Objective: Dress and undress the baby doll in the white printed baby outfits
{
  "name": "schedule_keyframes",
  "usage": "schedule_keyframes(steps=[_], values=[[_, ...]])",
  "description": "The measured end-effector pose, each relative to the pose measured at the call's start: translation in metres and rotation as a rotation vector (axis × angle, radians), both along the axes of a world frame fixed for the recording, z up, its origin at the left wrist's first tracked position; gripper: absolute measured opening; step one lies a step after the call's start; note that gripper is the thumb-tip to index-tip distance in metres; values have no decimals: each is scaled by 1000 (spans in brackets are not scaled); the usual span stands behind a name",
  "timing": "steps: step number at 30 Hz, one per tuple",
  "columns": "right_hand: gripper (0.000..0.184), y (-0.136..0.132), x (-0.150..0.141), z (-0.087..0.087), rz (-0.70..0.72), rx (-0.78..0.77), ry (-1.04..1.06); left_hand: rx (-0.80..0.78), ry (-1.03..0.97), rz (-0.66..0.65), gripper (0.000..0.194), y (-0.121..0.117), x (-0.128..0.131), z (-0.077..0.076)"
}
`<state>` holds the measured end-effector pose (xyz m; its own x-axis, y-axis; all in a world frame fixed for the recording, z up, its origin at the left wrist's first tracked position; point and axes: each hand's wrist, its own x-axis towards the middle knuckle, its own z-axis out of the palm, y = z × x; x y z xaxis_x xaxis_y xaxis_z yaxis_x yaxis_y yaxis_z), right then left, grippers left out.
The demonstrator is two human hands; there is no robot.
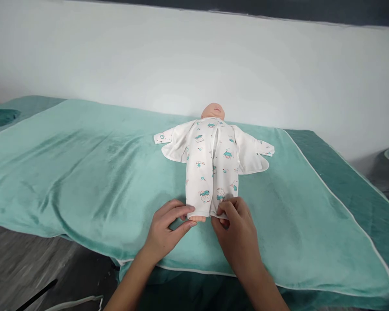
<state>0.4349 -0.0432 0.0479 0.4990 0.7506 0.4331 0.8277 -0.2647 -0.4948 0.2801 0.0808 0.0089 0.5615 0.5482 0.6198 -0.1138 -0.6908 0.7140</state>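
A baby doll (pixel 214 111) lies on its back, its head toward the wall and its feet toward me. It wears a white jacket (pixel 253 151) with open front panels spread to the sides and white printed baby trousers (pixel 199 172) that reach up to its chest. My left hand (pixel 167 231) has its thumb and fingers around the outer corner of one trouser hem, the thumb by the doll's toes. At the other hem, my right hand (pixel 238 235) pinches the fabric between thumb and bent fingers, partly covering that foot.
A light green plush blanket (pixel 84 172) with white piping covers the table under the doll, creased on the left. Darker green cloth (pixel 330 160) shows at the right. A white wall (pixel 181 56) rises behind. Wooden flooring (pixel 16 255) and a black rod (pixel 39 293) appear lower left.
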Motion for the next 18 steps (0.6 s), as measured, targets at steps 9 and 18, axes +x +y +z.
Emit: schedule_keyframes(steps=[9, 18], values=[[21, -8, 0, -1, 126, 125, 62, 23, 5, 17, 23, -1, -1, -2], [19, -22, -2, -5, 174, 245, -54, 37, 0, 27, 21, -2, -3, -7]])
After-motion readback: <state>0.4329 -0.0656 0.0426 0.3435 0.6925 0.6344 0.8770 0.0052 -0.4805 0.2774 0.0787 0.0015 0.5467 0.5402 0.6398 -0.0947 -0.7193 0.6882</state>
